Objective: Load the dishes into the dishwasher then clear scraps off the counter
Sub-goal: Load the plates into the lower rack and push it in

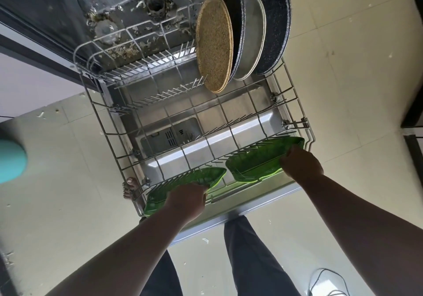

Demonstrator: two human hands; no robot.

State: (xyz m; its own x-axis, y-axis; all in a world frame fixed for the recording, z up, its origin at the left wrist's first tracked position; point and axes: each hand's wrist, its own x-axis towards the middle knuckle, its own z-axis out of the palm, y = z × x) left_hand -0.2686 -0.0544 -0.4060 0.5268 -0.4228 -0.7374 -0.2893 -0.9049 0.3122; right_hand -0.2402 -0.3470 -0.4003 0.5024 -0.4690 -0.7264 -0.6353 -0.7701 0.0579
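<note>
Both hands gripped green trays: left hand (186, 202) one tray (183, 184), right hand (301, 164) another (258, 158), among rack (160, 158) tines; plates (215, 44) stood beyond.

Green dishes (258, 163), black speckled plates (274, 25)

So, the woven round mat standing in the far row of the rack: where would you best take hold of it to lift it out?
Pinch the top rim of the woven mat, coming from above. It stands on edge in the rack, leaning against the dark plate behind it. Its lower edge sits among the tines, so only the upper arc is free for a grip; its near face is open too.
</note>
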